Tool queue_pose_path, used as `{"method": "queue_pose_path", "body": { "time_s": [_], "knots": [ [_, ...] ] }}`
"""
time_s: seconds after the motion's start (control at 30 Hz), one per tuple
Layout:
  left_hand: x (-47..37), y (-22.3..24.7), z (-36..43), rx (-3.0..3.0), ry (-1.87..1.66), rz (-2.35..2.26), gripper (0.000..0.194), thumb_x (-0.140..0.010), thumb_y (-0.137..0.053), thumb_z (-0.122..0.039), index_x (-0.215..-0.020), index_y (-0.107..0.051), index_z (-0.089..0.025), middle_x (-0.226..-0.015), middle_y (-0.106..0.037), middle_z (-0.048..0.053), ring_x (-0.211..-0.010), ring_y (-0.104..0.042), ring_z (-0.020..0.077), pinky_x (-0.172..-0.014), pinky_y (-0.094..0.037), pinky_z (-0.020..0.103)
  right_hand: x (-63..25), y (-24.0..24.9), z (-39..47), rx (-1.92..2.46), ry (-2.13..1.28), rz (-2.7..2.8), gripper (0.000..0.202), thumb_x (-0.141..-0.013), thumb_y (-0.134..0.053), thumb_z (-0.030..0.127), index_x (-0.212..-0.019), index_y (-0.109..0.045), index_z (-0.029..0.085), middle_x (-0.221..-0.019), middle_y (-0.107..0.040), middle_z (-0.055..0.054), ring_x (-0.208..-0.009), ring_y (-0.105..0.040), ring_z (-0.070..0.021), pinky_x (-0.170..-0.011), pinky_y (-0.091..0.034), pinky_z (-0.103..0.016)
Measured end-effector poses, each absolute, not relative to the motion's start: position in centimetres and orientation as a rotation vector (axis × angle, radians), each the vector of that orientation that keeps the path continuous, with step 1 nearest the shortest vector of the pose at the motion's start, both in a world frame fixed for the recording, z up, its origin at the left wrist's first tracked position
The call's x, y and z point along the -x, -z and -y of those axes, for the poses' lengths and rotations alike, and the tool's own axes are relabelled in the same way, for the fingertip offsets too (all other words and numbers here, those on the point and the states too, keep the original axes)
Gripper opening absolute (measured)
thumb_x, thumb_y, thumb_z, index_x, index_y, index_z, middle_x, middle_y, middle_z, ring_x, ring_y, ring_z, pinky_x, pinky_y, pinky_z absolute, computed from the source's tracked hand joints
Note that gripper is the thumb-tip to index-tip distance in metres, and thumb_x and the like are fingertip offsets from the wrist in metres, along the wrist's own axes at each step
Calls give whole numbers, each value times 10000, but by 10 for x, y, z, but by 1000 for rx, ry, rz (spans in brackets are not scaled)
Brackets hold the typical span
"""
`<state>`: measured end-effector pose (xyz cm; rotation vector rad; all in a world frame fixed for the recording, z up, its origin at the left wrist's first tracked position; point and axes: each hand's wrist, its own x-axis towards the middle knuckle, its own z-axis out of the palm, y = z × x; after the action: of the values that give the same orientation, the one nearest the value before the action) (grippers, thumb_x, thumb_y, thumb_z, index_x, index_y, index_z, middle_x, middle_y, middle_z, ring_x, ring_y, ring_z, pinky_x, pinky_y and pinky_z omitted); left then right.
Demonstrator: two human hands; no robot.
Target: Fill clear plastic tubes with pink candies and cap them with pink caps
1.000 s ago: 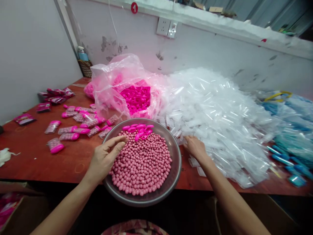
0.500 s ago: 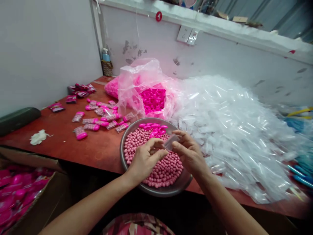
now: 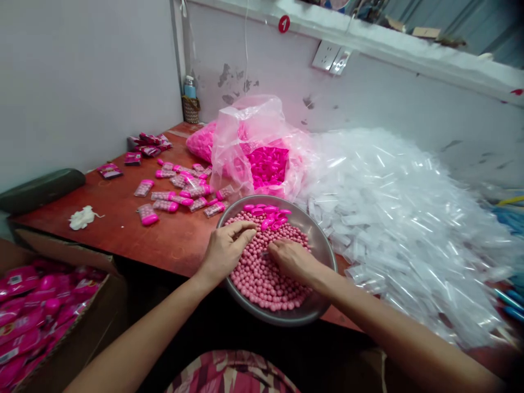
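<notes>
A grey bowl (image 3: 327, 248) holds many round pink beads (image 3: 268, 292), with several glossy bright-pink caps (image 3: 272, 215) on top at its far side. My right hand (image 3: 292, 259) reaches down into the beads, fingers closed round a small clear plastic sleeve (image 3: 264, 254); only a bit of it shows, the rest being hidden by the fingers and beads. Over the bowl's left side is my left hand (image 3: 225, 248), thumb and forefinger curved with a small gap between the tips and nothing visible in them.
Bead-filled packs with pink caps (image 3: 166, 206) lie on the red table (image 3: 110, 229). Behind the bowl stands an open plastic bag (image 3: 249, 117) of pink caps. A large heap of clear sleeves (image 3: 401, 218) spreads to the right. A carton (image 3: 88, 316) of pink packets is at lower left.
My right hand has lowered the clear sleeve into the beads. My left hand has let go of it and drawn away to the left. The view has shifted slightly.
</notes>
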<state>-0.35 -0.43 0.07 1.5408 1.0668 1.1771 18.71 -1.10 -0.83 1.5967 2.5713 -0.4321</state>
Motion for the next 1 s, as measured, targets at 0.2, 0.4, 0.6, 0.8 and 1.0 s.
{"method": "queue_pose_path", "body": {
  "time_s": [0.2,0.4,0.6,0.8,1.0],
  "knots": [
    [4,6,5,-1372,-1319,-1049,266,-833,-525,-290,-1047,-620,-164,-1030,-664,65,-938,-628,192,-850,-496,311,-174,7,6,-1679,935,-2664,34,-811,-490,144,-841,-505,150,-769,-593,-18,-700,-570,-138,-605,-428,-236],
    [-3,-8,11,-1479,-1092,-1040,275,-754,-634,-285,-1002,-633,-167,-982,-675,55,-916,-624,198,-789,-499,280,-189,-13,19,-1666,2781,-2010,213,-724,-674,248,-846,-517,172,-790,-589,12,-751,-595,-121,-750,-488,-305],
    [-13,-11,13,-1545,-959,-853,175,-813,-546,-213,-921,-663,-142,-850,-669,42,-838,-617,182,-775,-472,276,-185,-16,28,-1792,2935,-1906,285,-670,-731,237,-856,-524,171,-798,-612,12,-728,-607,-110,-705,-505,-276],
    [-15,-5,12,-1453,-918,-774,230,-811,-561,-251,-1011,-638,-168,-945,-657,46,-921,-602,196,-837,-455,297,-182,-18,33,-1837,2825,-2028,283,-664,-728,257,-814,-504,172,-734,-618,25,-691,-604,-103,-675,-505,-257],
    [-14,-6,12,-1273,-957,-785,164,-786,-588,-239,-920,-613,-146,-895,-636,44,-874,-599,181,-813,-474,310,-207,-25,27,-1942,1834,-2582,228,-760,-622,287,-962,-561,201,-860,-643,-16,-745,-614,-150,-630,-495,-260]
  ]
}}
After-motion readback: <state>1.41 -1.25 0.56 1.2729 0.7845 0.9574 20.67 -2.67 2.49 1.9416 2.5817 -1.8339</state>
